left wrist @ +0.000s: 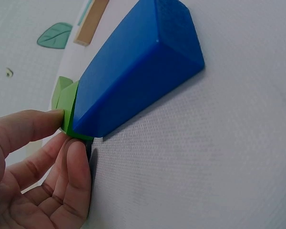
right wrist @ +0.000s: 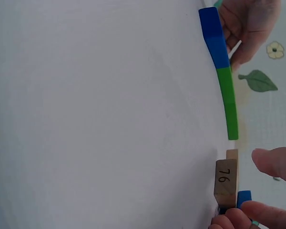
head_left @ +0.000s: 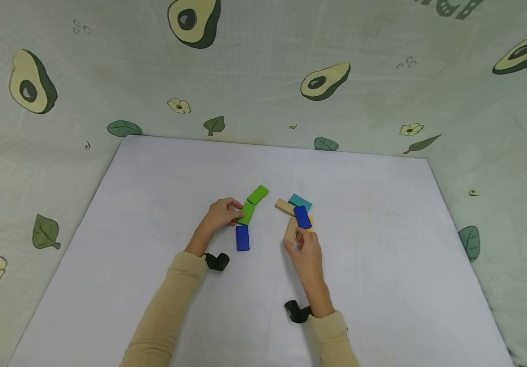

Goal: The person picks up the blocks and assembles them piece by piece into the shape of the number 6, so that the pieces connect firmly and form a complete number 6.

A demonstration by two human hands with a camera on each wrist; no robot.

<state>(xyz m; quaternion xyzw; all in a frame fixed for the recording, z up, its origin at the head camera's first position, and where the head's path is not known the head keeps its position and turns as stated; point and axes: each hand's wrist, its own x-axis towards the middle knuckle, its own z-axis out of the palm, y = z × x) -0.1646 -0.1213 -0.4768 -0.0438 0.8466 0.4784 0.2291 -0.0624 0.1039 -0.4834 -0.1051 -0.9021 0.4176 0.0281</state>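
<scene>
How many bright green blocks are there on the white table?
2. The nearer green block is touched by the left hand; the farther green block lies just beyond it. No other shows, though the hand may hide more.

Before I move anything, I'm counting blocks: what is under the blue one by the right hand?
A yellow block peeks out from under the blue block; most of it, and anything else beneath, is covered.

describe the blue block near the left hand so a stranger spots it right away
On the white table, find the left hand and the two green blocks lined up beside it. The blue block sits at that line's near end, and is the only blue piece in it.
</scene>
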